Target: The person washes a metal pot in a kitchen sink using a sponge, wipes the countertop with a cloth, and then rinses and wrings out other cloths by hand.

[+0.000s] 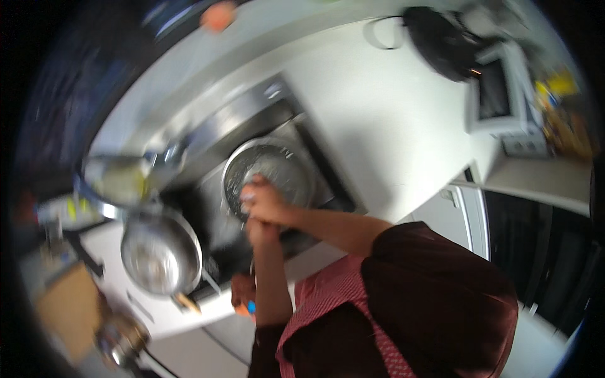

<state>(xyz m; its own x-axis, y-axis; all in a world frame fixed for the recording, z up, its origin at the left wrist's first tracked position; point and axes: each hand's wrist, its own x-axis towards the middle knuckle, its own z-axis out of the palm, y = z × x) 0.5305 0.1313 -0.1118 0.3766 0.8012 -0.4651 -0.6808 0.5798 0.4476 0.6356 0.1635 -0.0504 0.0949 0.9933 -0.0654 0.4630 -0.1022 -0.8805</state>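
Observation:
My right hand (265, 201) and my left hand (263, 232) are pressed together over the near left part of a round metal bowl (228, 163). Pale liquid or wet matter with whitish flecks lies in the bowl. Motion blur hides the fingers, and I cannot make out whether anything is between them. Beneath the bowl is a metal-and-black unit (212, 189), either a sink or a cooktop. Beside my left forearm is a brown item (242, 289) with orange and blue parts.
A steel pan (160, 255) with a light handle is at left, beside a clear container (118, 182) with yellowish contents. A brown board (71, 307) and a shiny metal vessel (122, 338) are lower left. A black pan-like object (439, 42) and a white-framed object (496, 90) are upper right.

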